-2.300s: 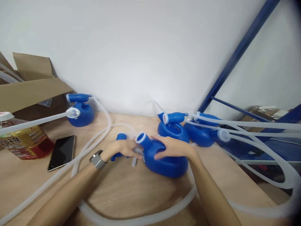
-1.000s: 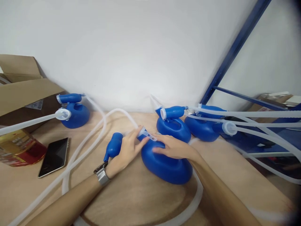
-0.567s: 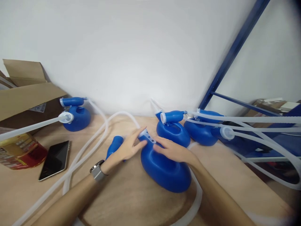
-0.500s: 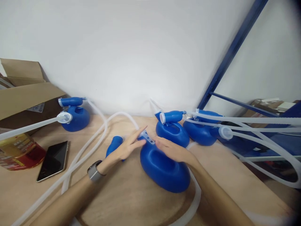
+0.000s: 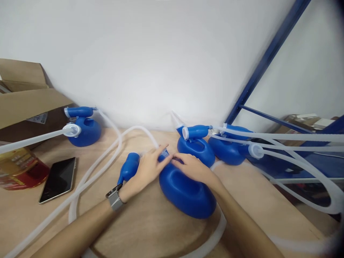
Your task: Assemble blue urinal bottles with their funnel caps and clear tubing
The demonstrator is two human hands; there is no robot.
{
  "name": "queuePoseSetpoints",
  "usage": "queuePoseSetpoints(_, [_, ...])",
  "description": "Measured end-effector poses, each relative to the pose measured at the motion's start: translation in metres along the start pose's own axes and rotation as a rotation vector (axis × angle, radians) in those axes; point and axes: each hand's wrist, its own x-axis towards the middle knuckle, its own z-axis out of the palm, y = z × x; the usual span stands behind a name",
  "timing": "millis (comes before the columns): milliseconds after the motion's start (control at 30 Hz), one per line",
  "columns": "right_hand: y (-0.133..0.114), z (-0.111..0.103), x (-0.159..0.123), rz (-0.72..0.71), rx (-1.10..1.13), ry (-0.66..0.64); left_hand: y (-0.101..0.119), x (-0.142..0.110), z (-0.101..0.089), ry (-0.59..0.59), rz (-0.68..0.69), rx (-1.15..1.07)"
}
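Observation:
In front of me lies a blue plastic urinal bottle [image 5: 188,193], its neck pointing up and left. My left hand [image 5: 150,163] is closed around the capped neck, thumb and fingers on either side. A white hose [image 5: 141,129] runs from that cap toward the back and left. My right hand [image 5: 192,166] bends its fingers over the bottle's top beside the neck, thumb tip close to my left thumb. The cap's pale strap is mostly hidden under the fingers. Beside my left wrist lies a small blue funnel-like piece [image 5: 130,166] with a narrow spout.
Other blue bottles with hoses stand at left [image 5: 84,134] and at right [image 5: 197,148]. A phone [image 5: 57,181], a bottle of reddish drink [image 5: 24,170] and a cardboard box [image 5: 32,107] are on the left. A blue metal rack [image 5: 263,68] rises at right.
The bottle's open neck has been covered by the hose's cap. My hands, slightly apart half a second ago, have closed in over the neck and strap.

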Motion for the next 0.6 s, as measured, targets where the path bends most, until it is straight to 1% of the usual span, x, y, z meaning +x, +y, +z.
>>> queuePoseSetpoints(133, [0.004, 0.001, 0.002, -0.011, 0.041, 0.027, 0.004, 0.0, 0.0, -0.022, -0.026, 0.119])
queuePoseSetpoints(233, [0.007, 0.001, 0.007, -0.055, 0.099, 0.006, 0.008, 0.0, 0.0, -0.05, -0.052, 0.224])
queuePoseSetpoints(333, [0.013, 0.0, 0.011, -0.081, 0.141, 0.002, 0.017, 0.0, -0.002, -0.061, -0.103, 0.292])
queuePoseSetpoints(467, [0.021, 0.001, 0.013, -0.09, 0.23, 0.015, 0.028, 0.002, -0.005, -0.07, -0.154, 0.321])
queuePoseSetpoints(533, [0.022, 0.004, 0.013, -0.088, 0.27, 0.025, 0.027, 0.005, -0.008, -0.091, -0.145, 0.317])
queuePoseSetpoints(600, [0.018, 0.008, 0.016, -0.07, 0.271, 0.049, 0.021, 0.01, -0.011, -0.121, -0.112, 0.288])
